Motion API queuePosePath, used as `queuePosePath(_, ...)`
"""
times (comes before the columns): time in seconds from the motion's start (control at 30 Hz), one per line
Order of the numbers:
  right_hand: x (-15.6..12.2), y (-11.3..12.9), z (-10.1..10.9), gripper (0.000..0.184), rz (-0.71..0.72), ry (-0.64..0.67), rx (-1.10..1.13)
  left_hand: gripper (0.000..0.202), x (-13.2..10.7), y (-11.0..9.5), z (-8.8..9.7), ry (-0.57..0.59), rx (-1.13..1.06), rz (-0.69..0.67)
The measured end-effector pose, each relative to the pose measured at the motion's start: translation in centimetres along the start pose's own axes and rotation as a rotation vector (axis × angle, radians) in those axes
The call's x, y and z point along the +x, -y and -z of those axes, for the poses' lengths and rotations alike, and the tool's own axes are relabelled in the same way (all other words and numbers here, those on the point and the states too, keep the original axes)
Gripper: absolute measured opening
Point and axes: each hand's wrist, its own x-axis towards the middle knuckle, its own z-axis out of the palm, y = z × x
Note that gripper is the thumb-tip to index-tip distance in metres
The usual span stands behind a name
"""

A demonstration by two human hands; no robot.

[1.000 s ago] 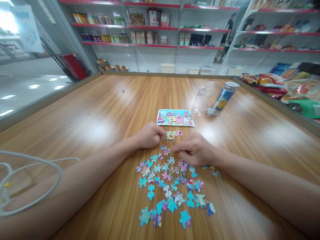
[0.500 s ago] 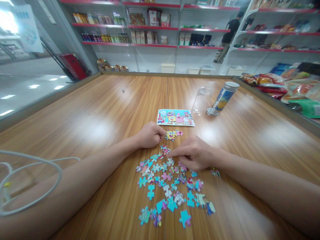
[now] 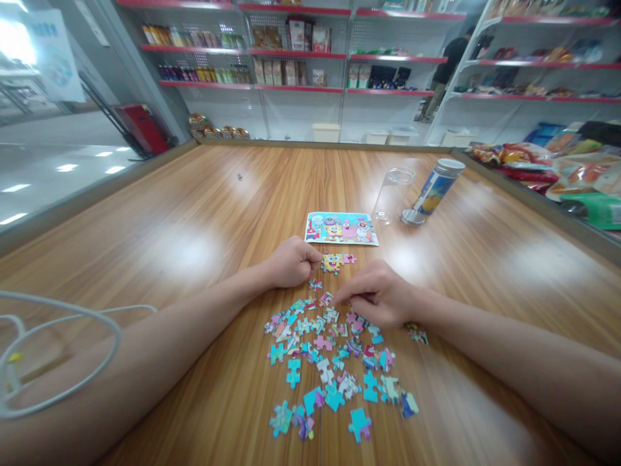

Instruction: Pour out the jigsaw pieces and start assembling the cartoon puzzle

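My left hand (image 3: 294, 262) is closed, its index fingertip and thumb at the left edge of a few joined puzzle pieces (image 3: 332, 262) with a yellow cartoon face and a pink end. My right hand (image 3: 381, 292) hovers low over the loose puzzle pieces (image 3: 323, 343), index finger stretched out and thumb apart from it. That fingertip touches or nearly touches a small pink-and-white puzzle piece (image 3: 326, 299). Just beyond the joined pieces lies a picture card (image 3: 341, 228) with cartoon figures. A small red-and-blue puzzle piece (image 3: 315, 285) lies between my hands.
A clear plastic cup (image 3: 392, 194), a blue-and-yellow can (image 3: 439, 188) and a round metal lid (image 3: 412, 217) stand at the back right of the wooden table (image 3: 233, 220). A white cable (image 3: 116, 336) loops at left. Snack bags (image 3: 524, 162) lie beyond the right edge. A person (image 3: 444, 71) stands behind shelves.
My right hand has shifted slightly right and up, its index finger drawing back from the pile. The small red-and-blue piece now lies apart from the pink-and-white one. My left hand stays put.
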Motion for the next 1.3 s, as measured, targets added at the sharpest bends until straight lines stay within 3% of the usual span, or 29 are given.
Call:
queuePosePath(0.13, -0.1, -0.3, 1.0, 0.027, -0.07, 0.141, 0.111, 0.008, 0.0, -0.2, 0.0, 0.001, -0.003, 0.005)
queuePosePath(0.3, 0.2, 0.1, 1.9, 0.022, -0.084, 0.337, 0.022, 0.008, 0.0, -0.1, 0.0, -0.005, -0.013, 0.001)
queuePosePath(0.73, 0.5, 0.0, 1.9, 0.036, -0.074, 0.352, 0.07, 0.008, 0.0, 0.0, 0.0, -0.004, -0.002, -0.01)
queuePosePath(0.87, 0.6, 0.5, 1.7, 0.029, -0.098, 0.381, 0.09, 0.007, 0.0, 0.0, 0.0, -0.004, 0.0, -0.008)
queuePosePath(0.97, 0.6, 0.5, 1.5, 0.026, -0.168, 0.398, 0.19, 0.008, 0.0, 0.0, 0.0, -0.003, 0.001, -0.008)
queuePosePath(1.13, 0.4, -0.6, 1.8, 0.032, -0.39, 0.293, 0.501, 0.008, 0.0, 0.0, -0.1, 0.0, -0.011, 0.012)
queuePosePath(1.3, 0.6, -1.6, 3.2, 0.03, -0.585, 0.311, 0.356, 0.008, 0.0, 0.0, 0.0, 0.002, -0.014, 0.01)
